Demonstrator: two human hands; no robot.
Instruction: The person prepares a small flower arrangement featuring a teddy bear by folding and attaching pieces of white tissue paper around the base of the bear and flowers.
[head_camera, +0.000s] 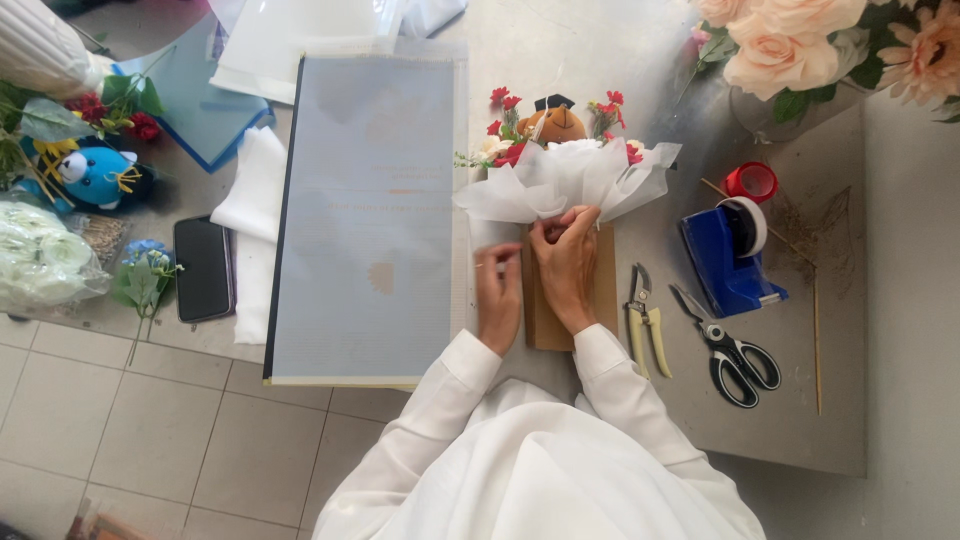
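While the bouquet (565, 165) lies flat on the tabletop (800, 420), two hands gather its wrapping.
Right hand (566, 262) pinches the white paper at the neck; left hand (497, 292) rests open on the brown stem wrap (604, 290), steadying it.

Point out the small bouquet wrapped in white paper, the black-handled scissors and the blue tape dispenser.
small bouquet wrapped in white paper (560, 180): head view, on the white wrapping below the flowers.
black-handled scissors (728, 348): head view, near the pivot above the handle loops.
blue tape dispenser (722, 262): head view, on its blue body.
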